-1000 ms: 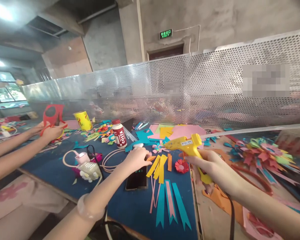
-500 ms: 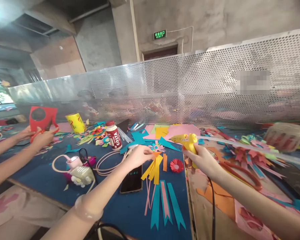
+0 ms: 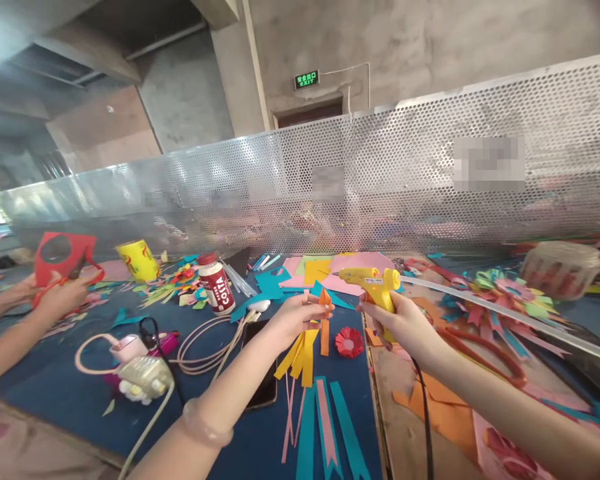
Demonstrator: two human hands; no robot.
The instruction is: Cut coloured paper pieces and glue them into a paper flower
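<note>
My left hand [image 3: 300, 317] pinches a small folded orange paper piece [image 3: 325, 300] above the table. In my right hand [image 3: 405, 320] is a yellow glue gun [image 3: 375, 285], its nozzle pointing left toward the orange piece but apart from it. A long clear glue stick [image 3: 480, 299] sticks out of the gun's back. Below my left hand lie yellow paper strips [image 3: 300, 357] and an orange strip [image 3: 325, 338]. A red paper flower [image 3: 349, 342] rests just right of them. Teal strips [image 3: 347, 420] and a teal-and-pink ribbon tail [image 3: 327, 427] lie nearer me.
A phone [image 3: 263, 393] lies partly under my left arm. A Costa bottle [image 3: 216, 285], a power adapter [image 3: 143, 377] with cables and a yellow roll [image 3: 138, 261] stand to the left. At far left, another person's hands [image 3: 63, 293] hold scissors and red paper [image 3: 63, 257].
My left hand has lifted the orange piece off the yellow strips and turned it upright. The glue gun stays in my right hand. The view has shifted slightly right.
</note>
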